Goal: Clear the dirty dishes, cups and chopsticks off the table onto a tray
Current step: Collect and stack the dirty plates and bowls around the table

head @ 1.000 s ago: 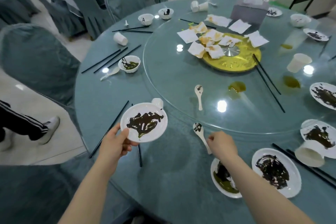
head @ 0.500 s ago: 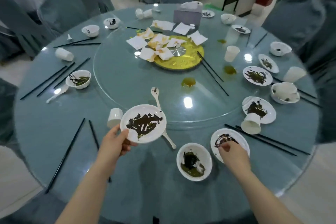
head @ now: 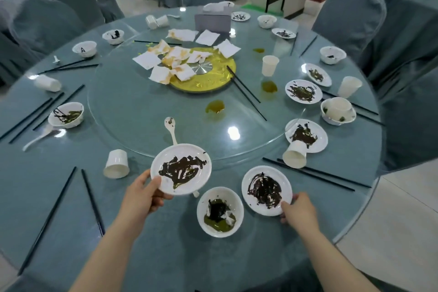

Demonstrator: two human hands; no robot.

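Note:
My left hand (head: pixel 144 194) holds a white plate smeared with dark sauce (head: pixel 181 168) by its near-left rim, raised above the table. My right hand (head: pixel 297 210) grips the near-right rim of a second sauce-smeared plate (head: pixel 266 189), which is tilted up off the tablecloth. Between the two plates a white bowl with green and dark leftovers (head: pixel 220 211) sits on the table. A white spoon (head: pixel 171 129) lies partly hidden behind the left plate. No tray is in view.
A round table (head: pixel 166 251) with a glass turntable (head: pixel 132 114) carries several dirty plates, bowls, tipped paper cups (head: pixel 116 164) and black chopsticks (head: pixel 92 200). Stained napkins (head: pixel 175 61) cover a gold centre disc. Covered chairs (head: pixel 350 19) ring the table.
My right hand has moved from on top of the right plate to its near rim and lifted it. The view shifted right. The left hand kept its plate.

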